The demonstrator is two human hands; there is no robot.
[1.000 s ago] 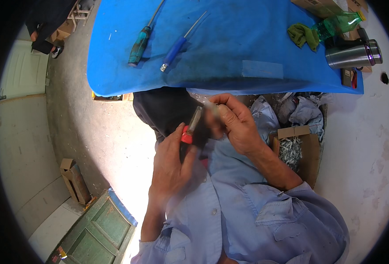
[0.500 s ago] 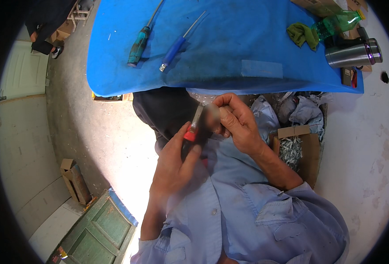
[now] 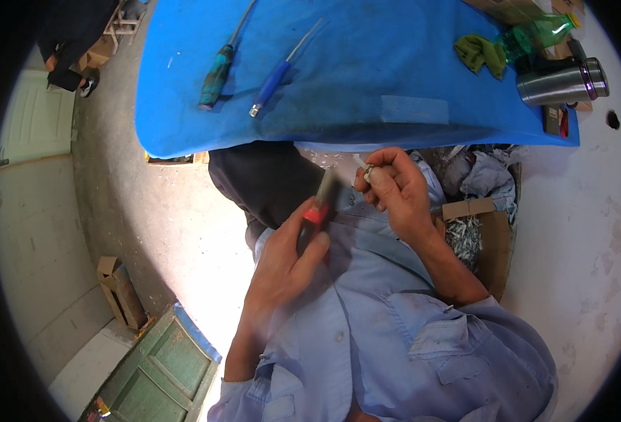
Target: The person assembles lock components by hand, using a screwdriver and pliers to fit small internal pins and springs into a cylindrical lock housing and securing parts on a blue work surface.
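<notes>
My left hand (image 3: 282, 260) is wrapped round a tool (image 3: 315, 213) with a red and black handle. Its metal end points up and away from me, blurred by motion, so its exact kind does not show. To the right of it, my right hand (image 3: 398, 190) pinches a small pale piece (image 3: 367, 171) between thumb and fingers. Most of that piece is covered by the fingers. A narrow gap separates the tool's tip from the piece, and both hands are above my lap, just short of the table edge.
On the blue-covered table (image 3: 338, 77) lie a teal-handled screwdriver (image 3: 215, 77), a blue-handled screwdriver (image 3: 270, 88), a green cloth (image 3: 481, 55), a green bottle (image 3: 539, 35) and a steel flask (image 3: 560, 84). A cardboard box (image 3: 493, 246) with metallic scraps stands at right. Another person (image 3: 71, 42) is at far left.
My right hand has shifted slightly right and away from the tool, so the small piece and the tool tip are farther apart. My left hand keeps its hold on the tool.
</notes>
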